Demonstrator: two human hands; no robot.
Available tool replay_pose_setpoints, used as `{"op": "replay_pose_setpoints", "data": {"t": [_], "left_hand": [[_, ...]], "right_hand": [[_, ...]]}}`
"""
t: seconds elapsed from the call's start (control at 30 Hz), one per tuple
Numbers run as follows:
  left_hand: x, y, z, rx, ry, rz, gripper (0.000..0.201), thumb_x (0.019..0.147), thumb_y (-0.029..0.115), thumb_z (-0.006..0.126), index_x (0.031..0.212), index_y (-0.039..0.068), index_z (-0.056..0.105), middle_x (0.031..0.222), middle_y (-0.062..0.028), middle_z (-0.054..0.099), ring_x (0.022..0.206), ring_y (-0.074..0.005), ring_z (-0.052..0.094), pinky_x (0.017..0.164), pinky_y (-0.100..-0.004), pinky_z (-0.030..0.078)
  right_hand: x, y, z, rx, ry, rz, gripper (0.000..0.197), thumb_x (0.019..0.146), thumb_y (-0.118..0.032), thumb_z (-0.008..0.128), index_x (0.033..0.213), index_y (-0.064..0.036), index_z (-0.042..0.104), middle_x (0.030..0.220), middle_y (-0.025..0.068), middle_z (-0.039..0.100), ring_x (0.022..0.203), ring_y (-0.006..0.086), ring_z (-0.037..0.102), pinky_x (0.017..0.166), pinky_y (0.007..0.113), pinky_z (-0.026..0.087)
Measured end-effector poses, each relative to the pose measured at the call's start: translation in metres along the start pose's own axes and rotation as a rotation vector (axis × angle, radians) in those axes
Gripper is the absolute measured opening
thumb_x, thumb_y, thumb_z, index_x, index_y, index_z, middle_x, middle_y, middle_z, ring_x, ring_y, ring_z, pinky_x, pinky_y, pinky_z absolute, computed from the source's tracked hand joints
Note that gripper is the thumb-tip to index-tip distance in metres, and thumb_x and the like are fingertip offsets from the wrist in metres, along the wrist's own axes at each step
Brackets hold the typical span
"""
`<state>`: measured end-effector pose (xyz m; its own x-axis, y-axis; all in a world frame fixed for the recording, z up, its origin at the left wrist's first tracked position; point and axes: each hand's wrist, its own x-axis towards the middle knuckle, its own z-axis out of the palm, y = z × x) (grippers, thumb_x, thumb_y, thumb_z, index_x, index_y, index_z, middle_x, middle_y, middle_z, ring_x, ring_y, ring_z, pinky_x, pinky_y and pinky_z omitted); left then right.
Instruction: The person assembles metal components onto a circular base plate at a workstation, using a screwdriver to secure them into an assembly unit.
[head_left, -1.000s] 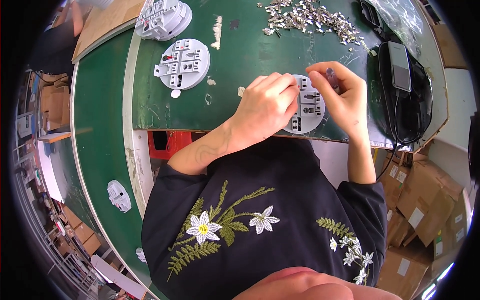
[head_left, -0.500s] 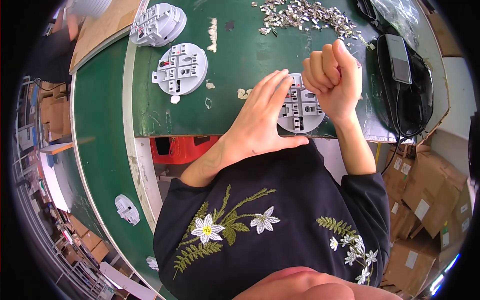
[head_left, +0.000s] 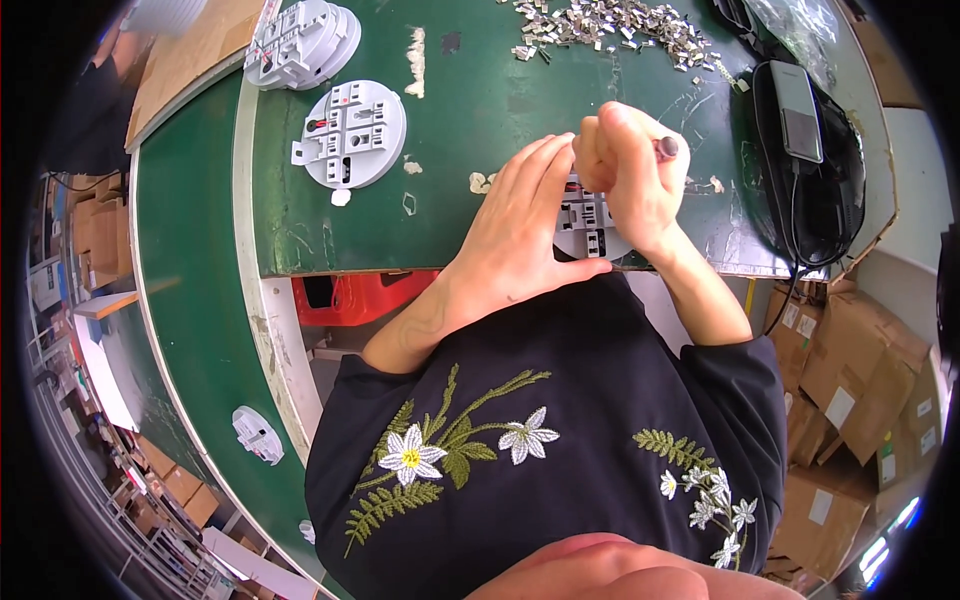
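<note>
A round light-grey plastic base (head_left: 597, 243) with raised blocks and slots lies near the table's front edge, partly hidden under my hands. My left hand (head_left: 525, 220) steadies its left side, fingers stretched along the far side and thumb at the near edge. Over the base's upper right, my right hand (head_left: 630, 175) is closed in a fist around a slim tool (head_left: 668, 147). Only the tool's dark round end shows; its tip and kind are hidden. A similar grey base (head_left: 352, 135) with a red part lies to the left, and more are stacked (head_left: 305, 45) behind it.
Small metal clips (head_left: 610, 25) are heaped at the back of the green table (head_left: 460, 110). A black tray (head_left: 835, 200) with a cabled grey device (head_left: 797, 110) sits at right. Cardboard boxes (head_left: 850, 360) stand beyond. Another grey piece (head_left: 257, 435) lies on the left green surface.
My right fist has moved left and down toward the base and turned, so the tool's dark end now shows. My left hand has stayed almost in place.
</note>
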<state>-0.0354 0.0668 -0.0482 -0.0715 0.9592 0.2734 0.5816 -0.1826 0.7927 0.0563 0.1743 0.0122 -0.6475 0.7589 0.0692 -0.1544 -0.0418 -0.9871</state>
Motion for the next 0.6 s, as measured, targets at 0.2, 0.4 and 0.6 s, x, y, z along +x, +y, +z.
{"op": "replay_pose_setpoints", "data": {"t": [0.2, 0.4, 0.6], "left_hand": [[0.003, 0.013, 0.008, 0.118, 0.016, 0.028, 0.101, 0.065, 0.034, 0.087, 0.142, -0.007, 0.035, 0.143, -0.0250, 0.039, 0.134, -0.0375, 0.040, 0.112, -0.0464, 0.034], [-0.003, 0.019, -0.010, -0.247, 0.118, -0.167, 0.103, 0.064, 0.036, 0.089, 0.142, -0.005, 0.037, 0.139, -0.0247, 0.045, 0.126, -0.0358, 0.049, 0.107, -0.0452, 0.041], [-0.029, -0.007, -0.062, -1.540, 0.325, -0.302, 0.084, 0.088, 0.048, 0.069, 0.146, -0.003, 0.035, 0.136, -0.0235, 0.053, 0.123, -0.0377, 0.055, 0.106, -0.0468, 0.045]], "right_hand": [[-0.015, -0.006, -0.013, -0.100, -0.093, -0.080, 0.032, 0.095, -0.011, 0.040, 0.063, -0.0088, 0.042, 0.057, 0.0026, 0.041, 0.053, 0.0108, 0.028, 0.048, 0.025, 0.026], [-0.014, -0.042, -0.044, 0.288, -0.014, -0.408, 0.032, 0.095, -0.015, 0.039, 0.063, -0.0126, 0.036, 0.057, 0.0012, 0.036, 0.052, 0.0113, 0.028, 0.045, 0.026, 0.025], [-0.011, -0.043, -0.053, 0.297, 0.144, -0.386, 0.034, 0.097, -0.019, 0.042, 0.064, -0.0126, 0.035, 0.056, 0.0005, 0.033, 0.051, 0.0104, 0.028, 0.044, 0.025, 0.025]]}}
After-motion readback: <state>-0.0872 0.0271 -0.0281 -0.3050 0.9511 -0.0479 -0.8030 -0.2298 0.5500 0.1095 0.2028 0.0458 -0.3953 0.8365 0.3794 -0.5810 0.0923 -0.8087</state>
